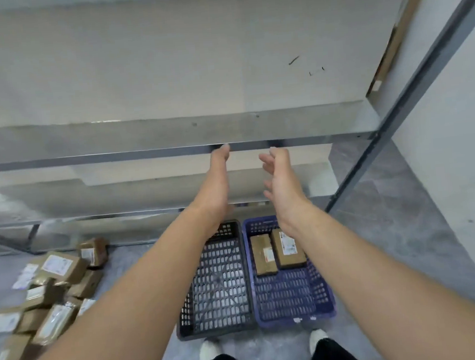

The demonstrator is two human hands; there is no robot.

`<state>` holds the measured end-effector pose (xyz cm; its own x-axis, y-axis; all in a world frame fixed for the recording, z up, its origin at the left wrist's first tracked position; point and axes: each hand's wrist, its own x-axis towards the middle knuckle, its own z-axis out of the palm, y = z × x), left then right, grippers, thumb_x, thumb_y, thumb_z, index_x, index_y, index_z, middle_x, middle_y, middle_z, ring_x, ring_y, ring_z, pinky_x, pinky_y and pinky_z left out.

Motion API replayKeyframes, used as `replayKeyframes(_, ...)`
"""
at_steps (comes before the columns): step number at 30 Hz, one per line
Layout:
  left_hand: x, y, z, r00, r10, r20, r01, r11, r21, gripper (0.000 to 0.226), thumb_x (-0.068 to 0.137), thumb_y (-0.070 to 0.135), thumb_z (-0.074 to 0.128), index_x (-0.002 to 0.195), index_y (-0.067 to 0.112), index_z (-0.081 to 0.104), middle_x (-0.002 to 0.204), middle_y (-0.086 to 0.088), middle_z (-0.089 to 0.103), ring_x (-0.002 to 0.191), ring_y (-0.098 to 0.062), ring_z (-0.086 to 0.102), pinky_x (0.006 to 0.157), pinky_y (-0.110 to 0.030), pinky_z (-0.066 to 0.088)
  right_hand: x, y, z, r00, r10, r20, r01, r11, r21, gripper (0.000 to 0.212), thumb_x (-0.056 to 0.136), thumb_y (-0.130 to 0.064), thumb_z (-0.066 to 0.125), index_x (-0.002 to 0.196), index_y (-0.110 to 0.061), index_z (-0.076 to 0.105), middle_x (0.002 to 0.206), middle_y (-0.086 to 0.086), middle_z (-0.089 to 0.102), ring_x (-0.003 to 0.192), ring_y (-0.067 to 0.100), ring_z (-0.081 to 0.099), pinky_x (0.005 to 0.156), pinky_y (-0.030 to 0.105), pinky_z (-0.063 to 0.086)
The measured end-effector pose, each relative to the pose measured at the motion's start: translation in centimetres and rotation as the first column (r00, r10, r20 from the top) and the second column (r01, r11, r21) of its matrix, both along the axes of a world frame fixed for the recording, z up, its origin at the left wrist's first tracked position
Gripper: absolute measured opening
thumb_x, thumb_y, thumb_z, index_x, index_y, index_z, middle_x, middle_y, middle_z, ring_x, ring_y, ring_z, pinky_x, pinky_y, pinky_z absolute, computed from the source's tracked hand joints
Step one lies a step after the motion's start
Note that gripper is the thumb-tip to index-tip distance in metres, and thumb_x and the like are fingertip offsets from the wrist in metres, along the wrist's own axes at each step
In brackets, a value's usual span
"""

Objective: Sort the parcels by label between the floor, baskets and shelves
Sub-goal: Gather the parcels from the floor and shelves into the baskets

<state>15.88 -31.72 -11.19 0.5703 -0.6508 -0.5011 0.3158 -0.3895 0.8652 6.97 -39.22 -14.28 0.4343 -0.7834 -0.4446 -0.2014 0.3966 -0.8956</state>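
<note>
Stood in pale shoes (209, 351) at the near ends of two baskets on the floor (392, 223). Reached both arms out over them toward the shelves (169, 134). Held the left hand (216, 181) flat and edge-on, fingers straight, gripping nothing. Kept the right hand (279, 179) spread wide and loosely curled, likewise empty. Left the black basket (185, 313) bare of parcels. Counted two brown parcels (277, 252) lying flat and side by side at the far end of the blue basket (324, 301), touching or nearly so. Noted a loose heap of unsorted parcels (47, 285) on the floor by the left edge of the shelving, white labels mostly facing up. Saw nothing on the shelf boards. Judged the parcels to be light, stiff cardboard with taped, somewhat slick faces. Would take each across its short sides, label up, thumb on one side and fingers on the other.
</note>
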Motion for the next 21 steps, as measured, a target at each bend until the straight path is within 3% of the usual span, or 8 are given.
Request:
replayKeyframes(4,-1.0,1.5,5.1,0.990,0.114,0.088,-0.106,0.991,-0.086,0.060,0.102,0.063,0.026,0.155,0.038,0.037,0.166,0.007,0.025,0.150,-0.027,0.026,0.116,-0.056,0.034,0.0,0.4,5.9,0.986,0.156,0.051,-0.150,0.984,-0.097,0.060,0.106,-0.060,0.039,0.154,-0.028,0.057,0.160,-0.004,0.052,0.145,0.022,0.047,0.123,0.047,0.035)
replayKeyframes(7,-1.9,3.0,7.3,0.957,0.245,0.154,-0.227,0.966,-0.126,0.058,0.100,0.065,0.027,0.152,0.042,0.041,0.163,0.010,0.029,0.147,-0.025,0.030,0.109,-0.052,0.040,-0.5,1.7,9.0,0.953,0.296,0.061,-0.285,0.948,-0.145,0.081,0.084,-0.069,0.038,0.153,-0.030,0.059,0.157,-0.005,0.052,0.145,0.022,0.047,0.123,0.048,0.036)
replayKeyframes(9,-3.0,4.5,8.5,0.931,0.327,0.159,-0.306,0.941,-0.144,0.058,0.099,0.066,0.026,0.150,0.043,0.041,0.163,0.011,0.029,0.147,-0.026,0.030,0.107,-0.052,0.041,-0.9,2.6,10.4,0.927,0.369,0.066,-0.354,0.921,-0.164,0.084,0.079,-0.070,0.036,0.149,-0.031,0.061,0.154,-0.006,0.054,0.143,0.021,0.049,0.122,0.047,0.036)
replayKeyframes(12,-4.8,7.3,9.9,0.884,0.437,0.164,-0.416,0.897,-0.148,0.061,0.097,0.067,0.028,0.151,0.042,0.041,0.164,0.008,0.028,0.147,-0.027,0.030,0.111,-0.053,0.039,-1.4,4.3,11.6,0.886,0.456,0.086,-0.439,0.884,-0.161,0.079,0.079,-0.070,0.039,0.142,-0.030,0.065,0.148,-0.007,0.057,0.139,0.021,0.051,0.116,0.044,0.039)
replayKeyframes(15,-6.4,11.0,10.7,0.825,0.542,0.161,-0.524,0.840,-0.142,0.063,0.094,0.071,0.030,0.150,0.042,0.042,0.165,0.005,0.027,0.147,-0.028,0.031,0.113,-0.053,0.039,-1.5,6.8,12.3,0.826,0.555,0.097,-0.537,0.828,-0.164,0.061,0.096,-0.066,0.042,0.137,-0.029,0.066,0.137,-0.008,0.061,0.135,0.021,0.053,0.112,0.042,0.040)
replayKeyframes(18,-7.4,15.6,11.2,0.766,0.626,0.147,-0.609,0.780,-0.142,0.074,0.084,0.077,0.033,0.150,0.044,0.042,0.165,0.007,0.027,0.147,-0.027,0.030,0.113,-0.054,0.038,-1.2,10.6,12.5,0.757,0.646,0.098,-0.629,0.761,-0.159,0.066,0.089,-0.067,0.042,0.138,-0.030,0.066,0.139,-0.007,0.060,0.134,0.020,0.053,0.113,0.043,0.042)
replayKeyframes(21,-7.9,20.6,11.1,0.701,0.699,0.140,-0.683,0.715,-0.150,0.071,0.087,0.078,0.033,0.149,0.045,0.044,0.159,0.010,0.033,0.139,-0.023,0.037,0.113,-0.054,0.039,-0.4,14.9,12.4,0.687,0.722,0.085,-0.706,0.691,-0.157,0.040,0.106,-0.053,0.042,0.129,-0.031,0.067,0.125,-0.009,0.062,0.127,0.020,0.055,0.101,0.039,0.042)
